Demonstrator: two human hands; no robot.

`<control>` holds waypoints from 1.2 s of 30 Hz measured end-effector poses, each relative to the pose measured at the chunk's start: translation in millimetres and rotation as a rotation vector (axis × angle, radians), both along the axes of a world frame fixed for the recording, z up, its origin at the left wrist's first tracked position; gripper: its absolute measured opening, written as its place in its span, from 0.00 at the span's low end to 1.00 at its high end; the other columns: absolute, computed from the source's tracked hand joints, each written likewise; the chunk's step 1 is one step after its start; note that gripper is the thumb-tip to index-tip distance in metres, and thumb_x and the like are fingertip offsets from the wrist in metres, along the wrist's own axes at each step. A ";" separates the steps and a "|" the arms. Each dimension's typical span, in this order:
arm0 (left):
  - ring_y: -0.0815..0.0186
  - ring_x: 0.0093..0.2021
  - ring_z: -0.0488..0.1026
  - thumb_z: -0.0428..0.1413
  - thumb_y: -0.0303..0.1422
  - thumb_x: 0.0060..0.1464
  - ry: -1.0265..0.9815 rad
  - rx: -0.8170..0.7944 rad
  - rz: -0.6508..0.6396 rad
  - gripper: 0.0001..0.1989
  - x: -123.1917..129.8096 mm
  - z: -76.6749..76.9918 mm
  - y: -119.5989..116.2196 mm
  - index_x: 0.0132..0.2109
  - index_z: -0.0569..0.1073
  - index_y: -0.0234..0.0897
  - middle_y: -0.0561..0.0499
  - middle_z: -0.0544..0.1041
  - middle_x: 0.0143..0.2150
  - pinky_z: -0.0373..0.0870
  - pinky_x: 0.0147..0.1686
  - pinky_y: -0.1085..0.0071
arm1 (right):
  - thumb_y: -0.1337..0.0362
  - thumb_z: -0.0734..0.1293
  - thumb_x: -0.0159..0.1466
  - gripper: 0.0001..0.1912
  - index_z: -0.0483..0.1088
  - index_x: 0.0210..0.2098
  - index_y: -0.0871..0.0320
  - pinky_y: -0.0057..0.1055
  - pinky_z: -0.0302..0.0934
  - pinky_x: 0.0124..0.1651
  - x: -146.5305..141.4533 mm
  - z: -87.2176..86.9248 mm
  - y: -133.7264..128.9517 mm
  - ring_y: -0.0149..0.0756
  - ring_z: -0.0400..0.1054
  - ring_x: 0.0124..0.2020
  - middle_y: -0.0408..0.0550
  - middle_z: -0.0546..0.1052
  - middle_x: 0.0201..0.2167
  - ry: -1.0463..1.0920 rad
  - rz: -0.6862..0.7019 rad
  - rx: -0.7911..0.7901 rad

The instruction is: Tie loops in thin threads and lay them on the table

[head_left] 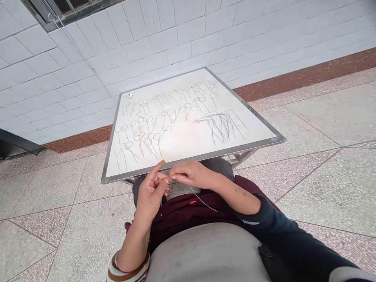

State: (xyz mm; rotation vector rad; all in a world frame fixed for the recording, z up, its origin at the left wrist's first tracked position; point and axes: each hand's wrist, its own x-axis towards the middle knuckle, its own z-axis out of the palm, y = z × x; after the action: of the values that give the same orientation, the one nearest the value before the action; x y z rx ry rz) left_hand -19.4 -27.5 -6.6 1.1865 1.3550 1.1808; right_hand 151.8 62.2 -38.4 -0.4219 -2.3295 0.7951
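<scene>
My left hand (152,188) and my right hand (194,174) meet just off the near edge of the table, above my lap. A thin pale wire (202,201) is pinched between them, and its free end curves down over my dark red apron. The left thumb and forefinger press together on it, while the fingertips of my right hand grip it close beside them. Exactly how the wire is bent there is too small to see. On the white tabletop (182,143) lie rows of looped wires (149,119) with tails, and a bunch of unlooped wires (225,124) at the right.
A metal rim (249,145) edges the table, whose far side is near a white tiled wall (176,35). At its far left corner sits a small red and white object (131,95). Speckled floor (308,172) surrounds the table. A small red piece (192,202) rests on my apron.
</scene>
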 end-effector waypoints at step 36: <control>0.71 0.28 0.68 0.52 0.30 0.57 0.525 0.100 -0.045 0.27 1.3 3.8 10.6 0.64 0.62 0.50 0.56 0.76 0.33 0.67 0.33 0.74 | 0.73 0.60 0.61 0.06 0.68 0.32 0.58 0.24 0.50 0.29 -8.3 -5.4 -15.4 0.27 0.60 0.25 0.41 0.71 0.25 0.009 -0.337 0.064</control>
State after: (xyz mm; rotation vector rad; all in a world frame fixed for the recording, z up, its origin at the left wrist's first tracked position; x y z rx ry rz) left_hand -18.1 -16.9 -2.7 1.6682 1.6527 0.9459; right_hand 143.4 46.8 -43.8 -0.7556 -2.1872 0.5560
